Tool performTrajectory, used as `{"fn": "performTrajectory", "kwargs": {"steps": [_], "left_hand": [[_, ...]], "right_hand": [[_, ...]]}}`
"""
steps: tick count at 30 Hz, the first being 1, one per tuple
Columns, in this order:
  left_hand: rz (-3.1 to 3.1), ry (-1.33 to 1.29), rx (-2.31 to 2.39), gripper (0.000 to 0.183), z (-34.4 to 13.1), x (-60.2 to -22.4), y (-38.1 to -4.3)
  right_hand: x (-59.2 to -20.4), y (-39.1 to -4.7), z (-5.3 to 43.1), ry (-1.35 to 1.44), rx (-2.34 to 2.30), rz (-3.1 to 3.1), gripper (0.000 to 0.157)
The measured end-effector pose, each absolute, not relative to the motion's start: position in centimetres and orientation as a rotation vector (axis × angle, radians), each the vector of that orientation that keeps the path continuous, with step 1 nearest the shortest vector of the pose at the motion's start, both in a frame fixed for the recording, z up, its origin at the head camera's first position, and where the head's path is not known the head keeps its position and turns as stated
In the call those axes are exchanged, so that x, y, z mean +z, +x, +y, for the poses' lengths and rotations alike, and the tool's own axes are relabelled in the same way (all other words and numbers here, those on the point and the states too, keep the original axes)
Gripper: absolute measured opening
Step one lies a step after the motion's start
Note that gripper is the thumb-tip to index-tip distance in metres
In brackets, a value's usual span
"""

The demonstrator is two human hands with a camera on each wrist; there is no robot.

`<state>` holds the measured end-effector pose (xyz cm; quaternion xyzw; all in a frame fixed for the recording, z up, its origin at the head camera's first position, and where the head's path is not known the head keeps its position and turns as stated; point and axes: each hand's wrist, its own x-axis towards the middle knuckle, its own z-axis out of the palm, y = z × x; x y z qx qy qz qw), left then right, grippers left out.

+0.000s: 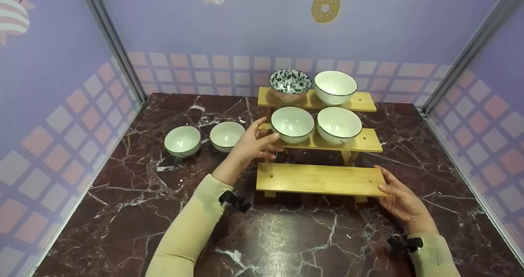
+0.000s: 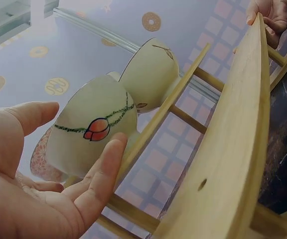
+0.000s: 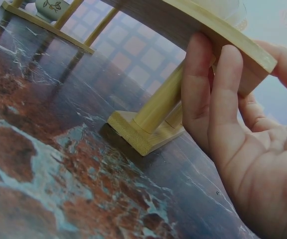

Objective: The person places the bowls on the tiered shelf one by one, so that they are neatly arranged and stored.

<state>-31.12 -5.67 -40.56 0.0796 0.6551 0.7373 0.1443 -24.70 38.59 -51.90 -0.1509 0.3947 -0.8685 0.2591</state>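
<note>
A three-step wooden rack (image 1: 319, 179) stands on the dark marbled table. My left hand (image 1: 254, 144) is at the left side of a pale green bowl (image 1: 292, 125) on the middle step, its fingers spread and fingertips right at the bowl's wall. In the left wrist view this bowl carries a painted red bud (image 2: 97, 129) and a green vine. My right hand (image 1: 400, 199) grips the right end of the lowest step, thumb on top and fingers underneath, as the right wrist view shows. A white bowl (image 1: 339, 125) sits on the middle step, right beside the pale green one.
On the top step stand a leaf-patterned bowl (image 1: 290, 82) and another white bowl (image 1: 335, 86). Two pale green bowls, one farther left (image 1: 182, 141) and one near my left forearm (image 1: 226, 136), rest on the table. Patterned walls (image 1: 245, 31) enclose the table at the back and sides.
</note>
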Motion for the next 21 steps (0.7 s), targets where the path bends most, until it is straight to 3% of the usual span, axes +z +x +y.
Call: {"fn": "performTrajectory", "kwargs": {"steps": [21], "left_hand": [[1.966,0.287,2.248,0.064,-11.6,-41.5,-28.4]], "right_hand": [[-51.9,-24.8,38.6,-0.447,-2.316,1.081,0.061]]}}
